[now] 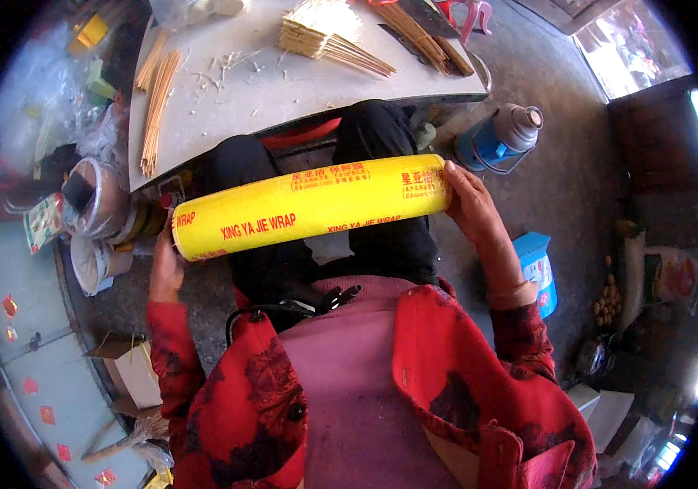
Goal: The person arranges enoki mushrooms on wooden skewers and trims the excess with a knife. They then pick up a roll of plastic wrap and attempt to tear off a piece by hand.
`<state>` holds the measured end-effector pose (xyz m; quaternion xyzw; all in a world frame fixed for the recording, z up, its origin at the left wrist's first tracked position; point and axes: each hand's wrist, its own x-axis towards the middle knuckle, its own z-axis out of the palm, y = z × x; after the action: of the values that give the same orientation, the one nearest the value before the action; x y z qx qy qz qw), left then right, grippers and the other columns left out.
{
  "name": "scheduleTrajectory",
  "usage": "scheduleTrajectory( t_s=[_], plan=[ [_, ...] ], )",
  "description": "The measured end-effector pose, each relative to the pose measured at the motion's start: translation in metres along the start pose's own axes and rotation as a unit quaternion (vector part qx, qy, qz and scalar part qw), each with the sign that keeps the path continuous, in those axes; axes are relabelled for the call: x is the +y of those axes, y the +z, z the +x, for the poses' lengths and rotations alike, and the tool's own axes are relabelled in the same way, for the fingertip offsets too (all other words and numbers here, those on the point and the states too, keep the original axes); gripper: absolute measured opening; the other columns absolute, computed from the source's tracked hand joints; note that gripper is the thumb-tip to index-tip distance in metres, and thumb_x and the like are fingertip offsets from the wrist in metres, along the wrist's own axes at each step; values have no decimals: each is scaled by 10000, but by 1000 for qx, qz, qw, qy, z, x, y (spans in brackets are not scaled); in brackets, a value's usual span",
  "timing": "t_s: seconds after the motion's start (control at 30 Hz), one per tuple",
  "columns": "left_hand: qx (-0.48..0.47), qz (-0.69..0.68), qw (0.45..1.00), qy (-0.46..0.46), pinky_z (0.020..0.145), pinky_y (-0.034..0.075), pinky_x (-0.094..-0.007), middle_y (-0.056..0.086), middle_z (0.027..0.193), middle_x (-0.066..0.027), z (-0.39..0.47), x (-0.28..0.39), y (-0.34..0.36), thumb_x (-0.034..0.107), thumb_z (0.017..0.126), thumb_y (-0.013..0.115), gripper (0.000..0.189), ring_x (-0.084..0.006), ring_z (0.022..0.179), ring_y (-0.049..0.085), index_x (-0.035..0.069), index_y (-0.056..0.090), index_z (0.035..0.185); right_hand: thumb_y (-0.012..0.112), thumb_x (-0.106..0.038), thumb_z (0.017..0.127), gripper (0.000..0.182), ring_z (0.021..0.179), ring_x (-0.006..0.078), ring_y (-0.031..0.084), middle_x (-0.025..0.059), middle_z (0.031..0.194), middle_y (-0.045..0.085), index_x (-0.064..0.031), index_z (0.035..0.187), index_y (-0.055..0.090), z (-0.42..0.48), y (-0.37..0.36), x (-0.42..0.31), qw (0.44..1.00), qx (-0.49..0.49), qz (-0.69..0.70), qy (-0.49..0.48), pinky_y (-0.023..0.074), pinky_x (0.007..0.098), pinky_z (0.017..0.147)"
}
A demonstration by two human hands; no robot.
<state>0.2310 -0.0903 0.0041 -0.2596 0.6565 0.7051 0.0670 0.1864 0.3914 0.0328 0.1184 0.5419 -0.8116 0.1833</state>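
Note:
A thick roll of plastic wrap (318, 205) in yellow packaging with red writing lies across the space above my lap, tilted slightly up to the right. My left hand (168, 269) holds its left end, the fingers partly hidden behind the roll. At the other end my right hand (471, 198) grips the rim, thumb uppermost. Beyond my knees stands a white-topped table (220, 116). On it a stack of pale pieces on thin sticks (318, 36) lies near the far side, with white scraps (220, 73) scattered beside it.
Bundled bamboo sticks (158, 116) lie along the table's left edge, and more sticks (416, 36) at its right. A blue thermos flask (495, 137) stands on the floor at right, near a blue packet (535, 275). Buckets (89, 263) and a cardboard box (135, 373) are at left.

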Motion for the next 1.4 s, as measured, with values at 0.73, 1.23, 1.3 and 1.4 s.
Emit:
scheduleTrajectory(
  t_s=[0.73,1.23,1.3,1.4],
  plan=[
    [248,101,913,308,1051,332,-387,526,1333,-88,-13,4,-33,283,957,499,392,-235,1227,495,80,527,1291,526,-396,955,452,929,224,663,138,1082,655,9,1154,545,31,-4,-8,996,-5,48,77,527,347,849],
    [-112,473,694,531,902,458,-410,623,1105,-89,-29,68,167,253,805,689,348,-287,1019,599,71,625,1095,572,-331,944,472,1080,199,569,95,1198,598,38,1234,520,1,-11,-1,940,-77,-267,-197,422,317,944],
    [-126,453,702,536,821,495,-380,628,1042,-101,-23,72,170,203,808,688,289,-288,956,621,51,621,1045,647,-215,899,451,1111,198,552,92,1210,597,29,1254,511,-4,-18,1,937,-94,-300,-153,403,334,972],
    [-149,431,723,518,810,501,-382,626,1018,-107,-21,76,173,149,804,688,238,-294,941,624,39,616,1002,648,-158,894,416,1098,156,546,91,1173,615,4,1255,518,-4,-19,6,905,-82,-384,-165,409,327,964]
  ],
)
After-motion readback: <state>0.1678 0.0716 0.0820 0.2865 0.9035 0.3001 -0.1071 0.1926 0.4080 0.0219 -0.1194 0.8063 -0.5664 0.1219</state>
